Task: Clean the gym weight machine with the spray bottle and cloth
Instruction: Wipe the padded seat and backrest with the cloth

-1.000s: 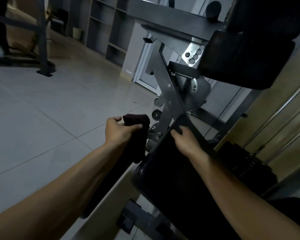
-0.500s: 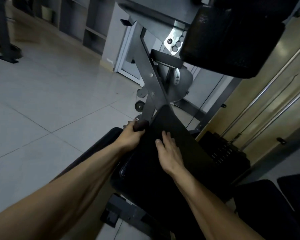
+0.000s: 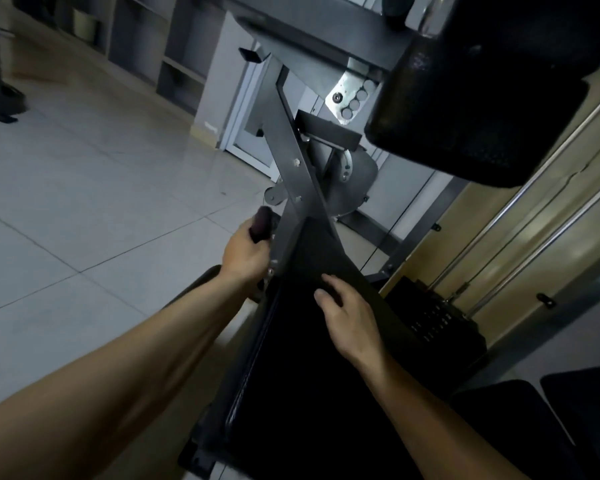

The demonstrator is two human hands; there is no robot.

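Principal hazard, in my judgement: the left grip (image 3: 245, 251) pinches the dark cloth (image 3: 261, 223) into a tight wad right beside the bolted steel bar (image 3: 291, 168) of the weight machine, so a fast stroke could catch knuckles on bolt heads or in the gap where the bars cross. So small a wad probably wipes only a narrow strip. The right grip (image 3: 350, 313) lies spread flat on the black pad (image 3: 309, 393). Leaning on it may leave fresh prints, and the pad could shift if it pivots. The spray bottle is not in view, so a dry wipe is likely. The pad's surface is glossy and dark, and dim light may hide missed patches. The room has a pale tiled floor (image 3: 84, 202), grey shelves (image 3: 146, 39) and a weight stack (image 3: 433, 317) near the right grip.
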